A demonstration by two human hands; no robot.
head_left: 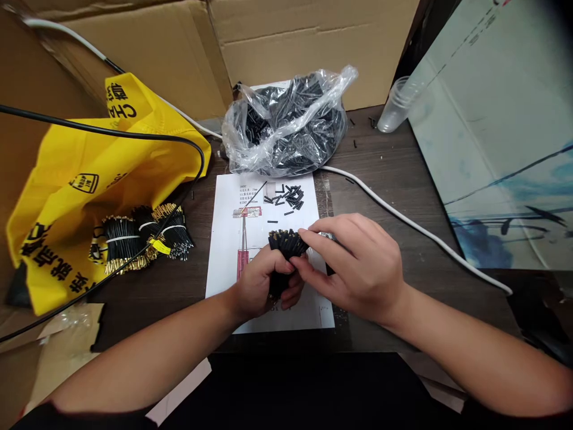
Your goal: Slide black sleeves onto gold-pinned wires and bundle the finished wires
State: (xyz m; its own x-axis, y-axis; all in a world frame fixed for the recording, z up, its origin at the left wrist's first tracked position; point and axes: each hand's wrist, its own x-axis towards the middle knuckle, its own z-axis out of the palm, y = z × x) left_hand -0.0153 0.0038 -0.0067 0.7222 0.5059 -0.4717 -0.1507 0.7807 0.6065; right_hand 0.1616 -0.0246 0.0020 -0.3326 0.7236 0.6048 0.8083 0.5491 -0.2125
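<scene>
My left hand (264, 279) is wrapped round a thick bundle of short black wires (286, 243), their gold-coloured tips showing at the top. At the bundle's upper right edge, my right hand (358, 263) pinches with thumb and forefinger. Whatever sits between those fingertips is too small to make out. Beneath both hands lies a printed sheet (224, 239) with a diagram. Just beyond the bundle, several short black tubes (290, 196) are scattered on the paper. One thin black wire (254, 197) rests across the print.
A clear plastic bag (286, 131) full of black tubes stands at the back. To the left, tied wire bundles (123, 239) lie by a yellow bag (120, 149). A white cable (403, 221) crosses the right side. Plastic cups (396, 104) lean near a large printed board (496, 149).
</scene>
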